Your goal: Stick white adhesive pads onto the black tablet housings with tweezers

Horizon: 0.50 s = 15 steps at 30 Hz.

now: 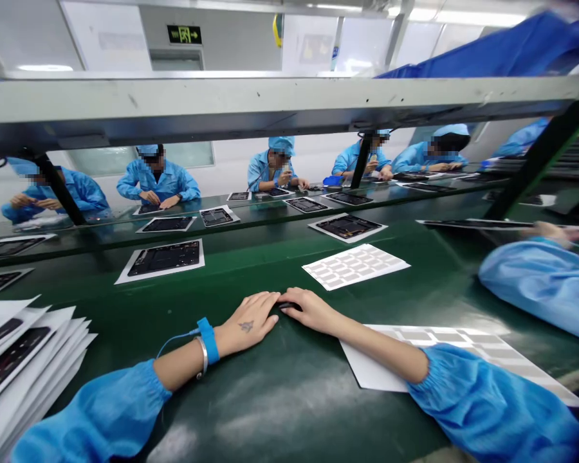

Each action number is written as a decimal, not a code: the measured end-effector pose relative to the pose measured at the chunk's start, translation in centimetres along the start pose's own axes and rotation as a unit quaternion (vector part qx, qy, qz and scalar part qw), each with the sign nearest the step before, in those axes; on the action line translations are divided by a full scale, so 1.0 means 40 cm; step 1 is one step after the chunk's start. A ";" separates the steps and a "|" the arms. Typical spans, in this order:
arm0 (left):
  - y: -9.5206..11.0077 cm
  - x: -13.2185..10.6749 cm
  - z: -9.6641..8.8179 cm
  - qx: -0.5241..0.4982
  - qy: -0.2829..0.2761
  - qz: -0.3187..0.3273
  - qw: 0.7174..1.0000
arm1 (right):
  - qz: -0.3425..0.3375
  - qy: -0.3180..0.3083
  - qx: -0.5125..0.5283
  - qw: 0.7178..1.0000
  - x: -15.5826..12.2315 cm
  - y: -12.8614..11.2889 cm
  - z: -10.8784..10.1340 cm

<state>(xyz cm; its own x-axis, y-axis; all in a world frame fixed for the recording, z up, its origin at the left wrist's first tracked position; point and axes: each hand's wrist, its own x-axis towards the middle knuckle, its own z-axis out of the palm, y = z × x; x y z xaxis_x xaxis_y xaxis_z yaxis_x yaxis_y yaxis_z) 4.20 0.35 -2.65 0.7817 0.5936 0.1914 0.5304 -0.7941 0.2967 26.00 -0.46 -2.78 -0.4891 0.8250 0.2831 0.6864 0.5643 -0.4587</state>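
My left hand (248, 326) lies on the green work surface (251, 399), palm down with its fingers stretched out. A blue wrist strap (208, 341) with a thin cord and a silver bracelet circle that wrist. My right hand (314, 310) is bent beside it, fingertips meeting at the middle. Between its thumb and fingers shows a small black piece (287, 305), mostly hidden. Just beyond lies a white sheet of grey labels (356, 265). Under my right forearm rests a larger label sheet (381, 370), partly covered by the sleeve.
A stack of white sheets with dark panels (33, 366) stands at left. Dark electronic panels on white sheets (166, 258) (350, 226) lie along the line. A co-worker's sleeve (543, 283) reaches in from the right. A shelf beam (270, 106) crosses overhead; several workers sit opposite.
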 end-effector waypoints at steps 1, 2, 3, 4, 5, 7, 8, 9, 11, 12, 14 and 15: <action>0.000 -0.001 -0.001 -0.001 0.000 -0.001 1.000 | -0.002 0.000 0.000 1.000 0.001 -0.001 0.000; 0.001 -0.001 -0.002 -0.002 0.000 -0.002 1.000 | -0.004 0.001 0.000 1.000 0.001 -0.001 0.000; 0.003 -0.002 -0.004 -0.004 -0.001 -0.002 1.000 | -0.007 0.001 -0.001 1.000 0.001 -0.001 0.000; 0.005 -0.003 -0.006 -0.006 -0.001 -0.002 1.000 | -0.008 0.000 -0.002 1.000 0.001 0.000 0.001; 0.007 -0.003 -0.008 -0.008 -0.001 -0.002 1.000 | -0.010 0.000 -0.004 1.000 0.001 0.001 0.001; 0.010 -0.005 -0.011 -0.010 0.001 -0.003 1.000 | -0.013 -0.001 -0.009 1.000 0.001 0.004 0.003; 0.011 -0.006 -0.012 -0.011 0.002 -0.005 1.000 | -0.014 -0.002 -0.012 1.000 0.001 0.004 0.004; 0.011 -0.007 -0.012 -0.012 0.004 -0.006 1.000 | -0.015 -0.003 -0.015 1.000 0.001 0.005 0.005; 0.011 -0.009 -0.010 -0.015 0.009 -0.002 1.000 | -0.019 -0.004 -0.022 1.000 0.001 0.003 0.005; 0.010 -0.011 -0.009 -0.016 0.012 0.001 1.000 | -0.020 -0.006 -0.026 0.999 0.001 0.001 0.004; 0.011 -0.012 -0.008 -0.017 0.016 0.006 1.000 | -0.020 -0.011 -0.032 0.999 0.000 -0.003 0.001; 0.011 -0.013 -0.009 -0.018 0.018 0.007 1.000 | -0.019 -0.013 -0.033 0.999 0.000 -0.004 0.000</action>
<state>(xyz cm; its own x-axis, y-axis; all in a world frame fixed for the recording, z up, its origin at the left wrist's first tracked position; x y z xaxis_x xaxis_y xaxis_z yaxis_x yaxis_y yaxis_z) 3.93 -0.27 -2.30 0.7769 0.5868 0.2283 0.5068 -0.7979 0.3262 25.89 -0.56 -2.72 -0.5290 0.8023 0.2767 0.7010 0.5968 -0.3904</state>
